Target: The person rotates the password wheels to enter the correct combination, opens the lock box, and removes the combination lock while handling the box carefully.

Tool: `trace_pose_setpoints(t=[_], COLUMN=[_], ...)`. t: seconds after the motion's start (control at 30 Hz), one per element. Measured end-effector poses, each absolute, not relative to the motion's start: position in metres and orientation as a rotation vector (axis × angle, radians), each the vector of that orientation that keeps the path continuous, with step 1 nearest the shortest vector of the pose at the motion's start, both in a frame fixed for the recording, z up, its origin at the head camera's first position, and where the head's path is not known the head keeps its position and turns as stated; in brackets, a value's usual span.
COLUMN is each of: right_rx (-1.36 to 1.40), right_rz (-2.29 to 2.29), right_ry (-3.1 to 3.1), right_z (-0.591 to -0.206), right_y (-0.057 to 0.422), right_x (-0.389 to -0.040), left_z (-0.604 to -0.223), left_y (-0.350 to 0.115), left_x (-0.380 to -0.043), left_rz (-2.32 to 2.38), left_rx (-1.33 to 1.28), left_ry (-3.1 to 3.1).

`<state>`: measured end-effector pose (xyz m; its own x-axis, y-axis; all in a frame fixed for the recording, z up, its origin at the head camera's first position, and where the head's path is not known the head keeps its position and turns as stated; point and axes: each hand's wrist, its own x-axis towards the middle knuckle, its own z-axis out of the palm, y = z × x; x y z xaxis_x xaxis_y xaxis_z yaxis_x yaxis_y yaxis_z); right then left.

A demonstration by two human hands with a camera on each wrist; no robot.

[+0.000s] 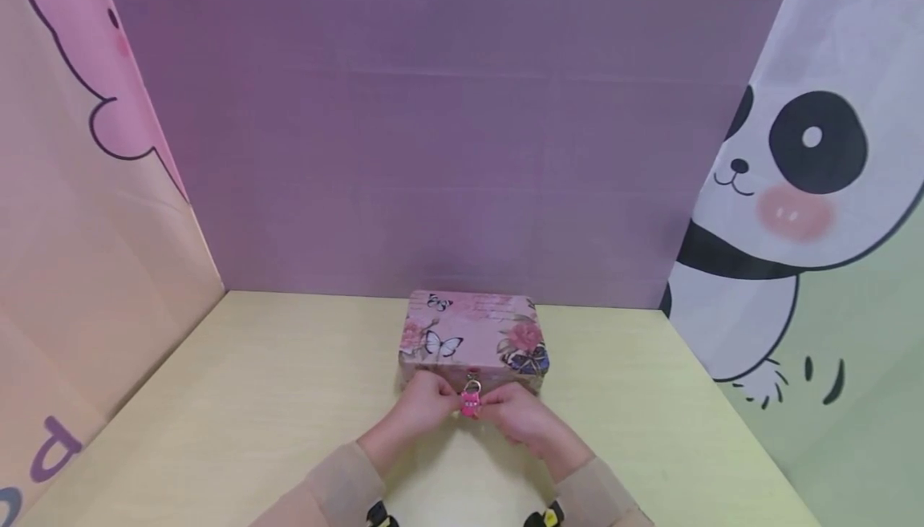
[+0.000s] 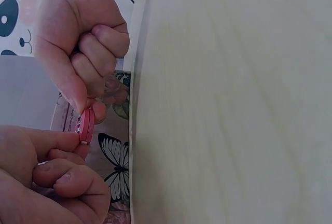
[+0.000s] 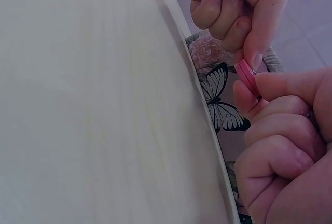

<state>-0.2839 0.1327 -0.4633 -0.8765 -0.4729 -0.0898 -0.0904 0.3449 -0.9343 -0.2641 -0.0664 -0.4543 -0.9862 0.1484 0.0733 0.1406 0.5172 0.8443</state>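
A small pink combination padlock [image 1: 471,404] hangs by its silvery shackle [image 1: 472,387] at the front of a pink box [image 1: 476,330] printed with flowers and butterflies. My left hand [image 1: 427,400] pinches the padlock's left side between thumb and forefinger. From the other side, my right hand [image 1: 521,413] pinches it the same way. In the left wrist view the padlock [image 2: 86,125] appears edge-on between both thumbs, with the remaining fingers of each hand curled in. The right wrist view shows the padlock [image 3: 247,77] likewise between the fingertips. The box lid is down.
The box stands at the back of a pale wooden table [image 1: 289,383]. Behind it rises a purple backdrop [image 1: 447,150]. A panel with a panda picture [image 1: 816,142] is on the right, and a panel with a pink cartoon figure [image 1: 79,38] on the left.
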Motion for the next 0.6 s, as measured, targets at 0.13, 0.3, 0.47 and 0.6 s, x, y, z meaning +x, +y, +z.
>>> trace_pose_setpoints(t=[0.13,0.3,0.47,0.6], right_rx=[-0.497,-0.496,-0.497,-0.499], right_rz=[-1.544,-1.536,-1.531,-1.533], right_ry=[2.258,2.263,2.256,2.262], right_z=[-0.4632,-0.4636,-0.4639,-0.4639], right_y=[0.1329,0.1341,0.1351,0.1354], right_x=[-0.2839,-0.2842,-0.2851,-0.2858], left_z=[-0.4529,-0.4519,-0.4525,-0.4530], left_y=[-0.0664,-0.0669,-0.0683,-0.0699], left_x=[-0.2633,-0.2632,-0.2646,-0.2660], left_rz=[1.518,1.521,1.510,1.502], left_rx=[0.231,0.230,0.259,0.267], left_ry=[2.711,2.695,2.703,2.715])
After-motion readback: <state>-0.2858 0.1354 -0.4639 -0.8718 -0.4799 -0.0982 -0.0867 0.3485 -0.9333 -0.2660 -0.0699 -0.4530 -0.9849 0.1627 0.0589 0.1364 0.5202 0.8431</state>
